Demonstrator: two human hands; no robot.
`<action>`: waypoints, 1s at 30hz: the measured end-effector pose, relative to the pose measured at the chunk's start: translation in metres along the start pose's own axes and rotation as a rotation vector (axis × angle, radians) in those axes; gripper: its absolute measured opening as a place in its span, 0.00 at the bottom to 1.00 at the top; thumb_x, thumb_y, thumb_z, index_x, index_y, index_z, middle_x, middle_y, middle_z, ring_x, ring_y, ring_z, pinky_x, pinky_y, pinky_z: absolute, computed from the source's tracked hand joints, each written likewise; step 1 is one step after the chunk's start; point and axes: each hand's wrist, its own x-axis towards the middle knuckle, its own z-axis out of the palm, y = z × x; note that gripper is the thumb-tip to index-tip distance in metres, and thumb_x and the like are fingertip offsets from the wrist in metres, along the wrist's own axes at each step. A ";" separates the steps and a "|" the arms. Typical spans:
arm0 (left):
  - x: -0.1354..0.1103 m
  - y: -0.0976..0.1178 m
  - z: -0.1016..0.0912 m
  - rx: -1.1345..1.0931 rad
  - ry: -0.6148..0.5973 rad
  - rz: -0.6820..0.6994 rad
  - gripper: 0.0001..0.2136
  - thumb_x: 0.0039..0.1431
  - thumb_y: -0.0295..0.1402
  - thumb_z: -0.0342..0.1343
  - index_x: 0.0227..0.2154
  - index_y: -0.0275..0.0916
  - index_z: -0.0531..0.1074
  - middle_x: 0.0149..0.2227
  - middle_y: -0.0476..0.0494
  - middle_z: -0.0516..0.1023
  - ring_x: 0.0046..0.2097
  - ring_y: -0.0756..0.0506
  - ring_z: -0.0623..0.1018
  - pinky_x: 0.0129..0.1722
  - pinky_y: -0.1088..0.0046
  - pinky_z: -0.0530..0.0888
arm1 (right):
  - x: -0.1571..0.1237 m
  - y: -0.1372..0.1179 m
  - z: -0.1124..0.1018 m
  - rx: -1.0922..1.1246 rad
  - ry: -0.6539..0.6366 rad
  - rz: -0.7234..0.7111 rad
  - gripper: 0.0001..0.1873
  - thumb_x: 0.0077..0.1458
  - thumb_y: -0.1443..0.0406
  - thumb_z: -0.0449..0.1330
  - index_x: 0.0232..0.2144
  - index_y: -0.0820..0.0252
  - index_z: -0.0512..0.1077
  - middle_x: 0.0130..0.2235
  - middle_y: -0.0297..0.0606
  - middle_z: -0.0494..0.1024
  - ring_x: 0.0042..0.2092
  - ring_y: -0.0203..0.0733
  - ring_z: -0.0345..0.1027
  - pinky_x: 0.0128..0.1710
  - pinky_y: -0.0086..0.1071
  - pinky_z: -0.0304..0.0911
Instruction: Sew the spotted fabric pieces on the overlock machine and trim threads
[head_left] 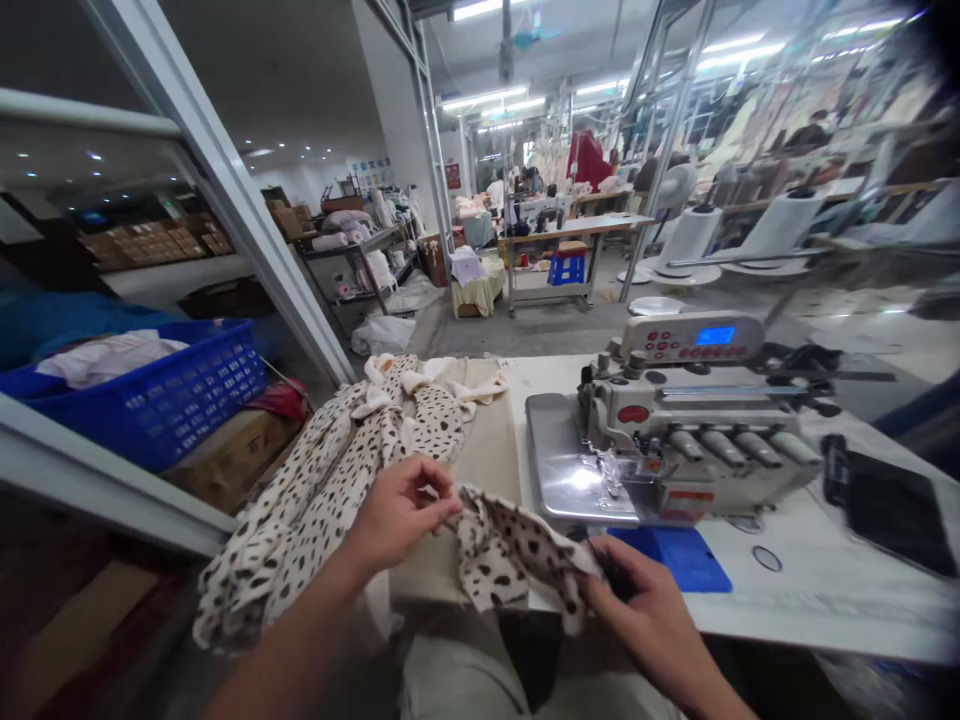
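Observation:
My left hand (397,515) pinches the edge of a cream fabric with dark spots (510,555), and my right hand (645,615) grips the same piece further right. A small dark object (613,575) shows at my right fingers, too hidden to name. More of the spotted cloth (330,490) lies in folds on the table's left end, over a beige cloth (487,450). An overlock sewing machine (675,430) stands just beyond my right hand, its presser foot and steel plate bare of cloth.
A blue mat (675,555) and a dark tablet (892,510) lie on the white work table (825,590). A blue plastic basket (150,400) holding cloth and a cardboard box (232,460) stand left, past a metal frame (217,190). Co-workers sit far back.

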 end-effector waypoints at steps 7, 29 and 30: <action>-0.022 -0.049 0.041 0.446 -0.229 0.183 0.42 0.38 0.37 0.74 0.60 0.40 0.65 0.60 0.32 0.70 0.60 0.33 0.70 0.61 0.51 0.68 | 0.001 -0.044 -0.003 -0.082 -0.092 -0.111 0.14 0.62 0.58 0.57 0.28 0.58 0.74 0.26 0.32 0.75 0.27 0.36 0.67 0.28 0.24 0.63; -0.080 -0.063 -0.043 1.040 -0.297 0.393 0.13 0.52 0.23 0.59 0.40 0.43 0.75 0.42 0.46 0.79 0.47 0.43 0.75 0.54 0.60 0.65 | -0.006 0.057 0.003 -0.796 -0.193 -0.571 0.13 0.60 0.64 0.55 0.44 0.58 0.75 0.47 0.48 0.77 0.32 0.42 0.77 0.30 0.32 0.73; -0.074 -0.058 -0.052 1.004 -0.297 0.337 0.12 0.53 0.26 0.59 0.40 0.44 0.76 0.42 0.46 0.79 0.47 0.43 0.75 0.56 0.60 0.65 | -0.006 0.058 0.001 -0.758 -0.193 -0.571 0.13 0.60 0.61 0.58 0.45 0.56 0.75 0.47 0.47 0.77 0.32 0.42 0.77 0.30 0.31 0.74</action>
